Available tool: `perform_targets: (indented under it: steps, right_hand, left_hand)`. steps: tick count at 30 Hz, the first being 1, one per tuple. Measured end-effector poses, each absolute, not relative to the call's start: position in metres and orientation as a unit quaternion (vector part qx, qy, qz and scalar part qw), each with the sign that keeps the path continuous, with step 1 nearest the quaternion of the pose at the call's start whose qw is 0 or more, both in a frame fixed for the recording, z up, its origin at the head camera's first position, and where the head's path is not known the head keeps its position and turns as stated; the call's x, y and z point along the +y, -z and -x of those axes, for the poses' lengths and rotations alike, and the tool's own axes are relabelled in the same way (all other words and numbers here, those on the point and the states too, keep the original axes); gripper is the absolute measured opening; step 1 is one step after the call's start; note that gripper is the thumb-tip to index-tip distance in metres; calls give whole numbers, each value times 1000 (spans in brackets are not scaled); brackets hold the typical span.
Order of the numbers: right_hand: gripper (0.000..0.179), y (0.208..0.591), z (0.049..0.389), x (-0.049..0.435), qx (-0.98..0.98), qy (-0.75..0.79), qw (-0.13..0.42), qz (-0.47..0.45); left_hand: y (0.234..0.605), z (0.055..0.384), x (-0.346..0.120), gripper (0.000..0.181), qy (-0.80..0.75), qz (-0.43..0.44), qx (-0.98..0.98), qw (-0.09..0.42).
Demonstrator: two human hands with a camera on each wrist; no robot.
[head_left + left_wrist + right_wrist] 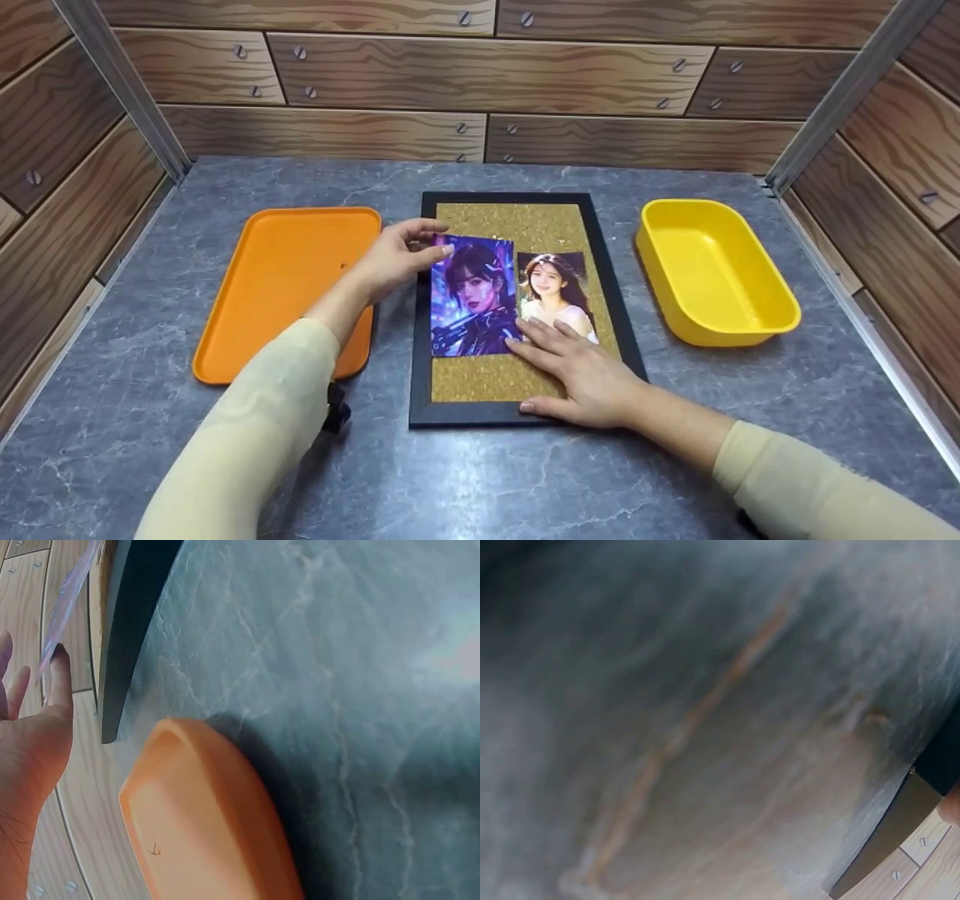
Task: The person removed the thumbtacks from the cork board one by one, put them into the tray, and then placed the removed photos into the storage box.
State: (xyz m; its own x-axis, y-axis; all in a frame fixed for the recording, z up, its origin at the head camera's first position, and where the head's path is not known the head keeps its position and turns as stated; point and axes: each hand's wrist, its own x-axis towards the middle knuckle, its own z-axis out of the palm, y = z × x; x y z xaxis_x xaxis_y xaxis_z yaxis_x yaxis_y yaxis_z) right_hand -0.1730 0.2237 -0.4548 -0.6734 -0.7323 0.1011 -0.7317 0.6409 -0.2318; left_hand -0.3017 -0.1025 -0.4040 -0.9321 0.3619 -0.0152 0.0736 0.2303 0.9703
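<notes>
A cork board [480, 382] with a black frame lies on the table between my hands. At its upper left, my left hand [397, 259] pinches the left edge of a purple-blue picture card [472, 300] between thumb and fingers; the card's edge [67, 607] looks tilted off the board in the left wrist view. Beside it on the cork lies a second picture card [551, 281], a portrait in light clothing. Spread flat, my right hand [589, 371] covers that card's lower part, fingertips at the purple card's lower right edge and thumb at the bottom frame.
To the left of the board an orange tray [292, 292] lies on the grey marbled table [480, 487]. A yellow bin [712, 270] stands on the right. Wood-patterned panels [487, 71] enclose the back and sides.
</notes>
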Motion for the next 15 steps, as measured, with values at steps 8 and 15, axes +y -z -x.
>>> perform_targets:
  steps: [8,15]
  right_hand:
    - [86,455,173,224,905,129,-3,404]
    - [87,455,173,224,906,131,1,403]
  left_hand:
    - [409,293,-104,47,-615,-148,762,137]
    - [413,282,-107,47,-629,-153,747,152]
